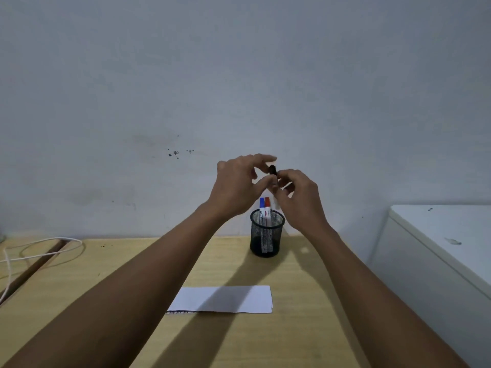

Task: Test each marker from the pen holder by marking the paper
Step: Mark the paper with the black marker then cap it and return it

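Bare grey wall behind a light wooden desk (305, 288): white paper (225, 299) flat near the front edge, black mesh pen holder (267, 233) further back with a blue-capped marker (262, 208) and a red-capped marker (267, 208) standing upright in it. Both hands are raised above the holder, left hand (236, 185) and right hand (300, 197) pinching a black-capped marker (273, 171) between them; it's mostly hidden by fingers. White cable (39, 248) loops at desk's left, white cabinet (438, 248) at right.
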Tool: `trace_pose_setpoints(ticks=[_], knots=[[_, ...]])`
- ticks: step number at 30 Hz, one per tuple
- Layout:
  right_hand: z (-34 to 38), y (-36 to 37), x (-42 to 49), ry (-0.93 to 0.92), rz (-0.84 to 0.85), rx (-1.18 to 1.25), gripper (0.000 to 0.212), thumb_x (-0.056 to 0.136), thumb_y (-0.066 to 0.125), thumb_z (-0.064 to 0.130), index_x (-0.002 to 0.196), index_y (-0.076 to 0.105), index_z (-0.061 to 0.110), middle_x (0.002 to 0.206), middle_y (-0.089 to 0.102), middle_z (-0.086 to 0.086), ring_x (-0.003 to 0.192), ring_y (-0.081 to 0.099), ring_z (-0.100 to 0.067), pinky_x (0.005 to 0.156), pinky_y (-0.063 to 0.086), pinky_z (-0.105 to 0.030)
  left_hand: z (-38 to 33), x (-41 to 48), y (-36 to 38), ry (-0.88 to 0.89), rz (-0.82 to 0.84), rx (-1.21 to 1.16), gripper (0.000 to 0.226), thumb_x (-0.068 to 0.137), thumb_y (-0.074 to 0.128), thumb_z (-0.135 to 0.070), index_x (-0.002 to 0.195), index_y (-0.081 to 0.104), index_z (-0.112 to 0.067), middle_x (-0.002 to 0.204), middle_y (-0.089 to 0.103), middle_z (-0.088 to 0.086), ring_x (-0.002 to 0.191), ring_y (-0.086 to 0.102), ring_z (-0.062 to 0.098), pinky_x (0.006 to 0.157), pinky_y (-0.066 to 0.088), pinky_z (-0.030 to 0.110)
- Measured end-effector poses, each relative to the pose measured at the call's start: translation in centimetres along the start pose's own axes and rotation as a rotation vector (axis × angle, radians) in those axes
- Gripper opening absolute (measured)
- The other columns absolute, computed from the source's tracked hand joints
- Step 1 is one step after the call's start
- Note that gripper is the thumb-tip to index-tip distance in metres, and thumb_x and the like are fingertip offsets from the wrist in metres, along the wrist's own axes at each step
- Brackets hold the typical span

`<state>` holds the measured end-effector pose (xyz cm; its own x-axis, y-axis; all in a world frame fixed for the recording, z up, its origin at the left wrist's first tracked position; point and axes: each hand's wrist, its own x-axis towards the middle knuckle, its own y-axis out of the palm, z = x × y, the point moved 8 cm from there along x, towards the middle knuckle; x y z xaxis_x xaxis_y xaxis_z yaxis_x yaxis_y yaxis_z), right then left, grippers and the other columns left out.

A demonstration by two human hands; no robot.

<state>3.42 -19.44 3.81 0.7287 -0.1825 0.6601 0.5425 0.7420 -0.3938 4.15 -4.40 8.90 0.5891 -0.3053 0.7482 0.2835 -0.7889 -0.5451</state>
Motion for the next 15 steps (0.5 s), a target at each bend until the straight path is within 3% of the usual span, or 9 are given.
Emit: trace_pose_setpoints(ticks=[2, 4, 6, 8, 11, 15], knots=[[-1.9, 0.0, 1.1, 0.075, -0.016, 0.043, 0.016, 0.093, 0.071, 0.023, 0.106, 0.071, 0.015, 0.093, 0.071, 0.001, 0.066, 0.061, 0.002, 0.062, 0.046, -0.01, 1.2, 1.0, 1.6, -0.059, 0.053, 0.044, 0.035, 0.09, 0.066, -0.041, 0.124, 0.062, -0.034, 0.095, 0.073, -0.015, 0.081, 0.066, 0.009, 0.091, 0.046, 0.047], [-4.1, 0.3, 1.5, 0.16, -0.007, 0.02, 0.019, 0.094, 0.07, 0.024, 0.109, 0.07, 0.014, 0.088, 0.068, 0.005, 0.063, 0.059, 0.001, 0.066, 0.046, -0.019, 3.1, 1.2, 4.1, -0.128, 0.19, 0.146, 0.031, 0.092, 0.062, -0.04, 0.122, 0.063, -0.03, 0.095, 0.073, -0.012, 0.091, 0.067, 0.014, 0.09, 0.048, 0.043], [-5.8, 1.0, 1.4, 0.203, 0.034, -0.007, 0.031, 0.095, 0.067, 0.026, 0.125, 0.062, 0.018, 0.085, 0.065, 0.01, 0.066, 0.06, -0.004, 0.066, 0.048, -0.03, 5.0, 0.6, 7.2, -0.191, 0.36, 0.222, 0.031, 0.093, 0.06, -0.037, 0.122, 0.063, -0.027, 0.099, 0.074, -0.004, 0.097, 0.067, 0.02, 0.087, 0.052, 0.041], [-6.7, 1.7, 1.0, 0.187, 0.084, -0.054, 0.049, 0.097, 0.065, 0.029, 0.141, 0.044, 0.032, 0.083, 0.064, 0.014, 0.069, 0.063, -0.007, 0.06, 0.05, -0.032, 6.4, 0.0, 9.7, -0.225, 0.478, 0.277, 0.035, 0.094, 0.056, -0.037, 0.127, 0.06, -0.025, 0.108, 0.073, 0.003, 0.101, 0.066, 0.025, 0.082, 0.053, 0.039], [-7.8, 2.7, 0.5, 0.156, 0.15, -0.142, 0.06, 0.097, 0.062, 0.028, 0.143, 0.028, 0.048, 0.079, 0.066, 0.012, 0.067, 0.066, -0.013, 0.057, 0.052, -0.036, 7.4, -0.2, 11.9, -0.228, 0.518, 0.336, 0.038, 0.094, 0.053, -0.034, 0.13, 0.056, -0.023, 0.113, 0.069, 0.007, 0.099, 0.066, 0.029, 0.069, 0.05, 0.035], [-9.3, 3.6, 0.4, 0.146, 0.218, -0.205, 0.048, 0.098, 0.059, 0.026, 0.138, 0.037, 0.043, 0.082, 0.068, 0.002, 0.076, 0.063, -0.022, 0.059, 0.046, -0.034, 8.3, 0.0, 12.8, -0.258, 0.502, 0.329, 0.028, 0.088, 0.057, -0.03, 0.112, 0.066, -0.021, 0.103, 0.07, 0.006, 0.087, 0.065, 0.027, 0.062, 0.042, 0.031]])
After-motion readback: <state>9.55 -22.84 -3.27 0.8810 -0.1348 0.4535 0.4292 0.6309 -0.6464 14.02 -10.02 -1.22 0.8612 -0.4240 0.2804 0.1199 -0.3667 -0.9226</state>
